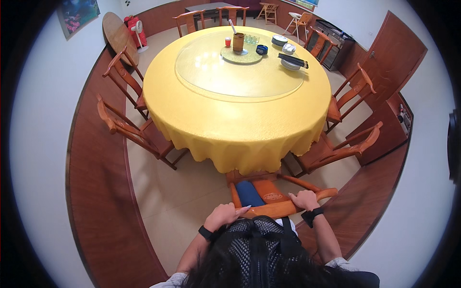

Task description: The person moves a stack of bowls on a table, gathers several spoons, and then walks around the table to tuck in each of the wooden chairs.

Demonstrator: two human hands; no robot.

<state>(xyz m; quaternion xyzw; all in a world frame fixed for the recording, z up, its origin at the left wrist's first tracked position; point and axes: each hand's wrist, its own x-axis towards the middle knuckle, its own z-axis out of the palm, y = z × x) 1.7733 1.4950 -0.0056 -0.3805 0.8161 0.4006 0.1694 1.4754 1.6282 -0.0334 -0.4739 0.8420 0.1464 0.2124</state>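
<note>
Close in front of me stands a wooden armchair (273,210) with a curved top rail and a carved back panel. My left hand (222,216) grips the left end of that rail, its thumb lying along the wood. On the rail's right part, my right hand (305,200) is closed around the wood. A blue cloth (249,194) shows at the chair's back, beside the carved panel. The chair's seat reaches under the hem of a yellow tablecloth (230,126) on a large round table. Both wrists wear black bands.
A glass turntable (201,81) bears a bamboo holder (238,41), a red cup (228,41), stacked plates (279,40) and black chopsticks (293,60) on bowls. Similar chairs flank the table, including a left chair (140,135) and a right chair (335,151). Wood-panelled walls (104,201) curve around.
</note>
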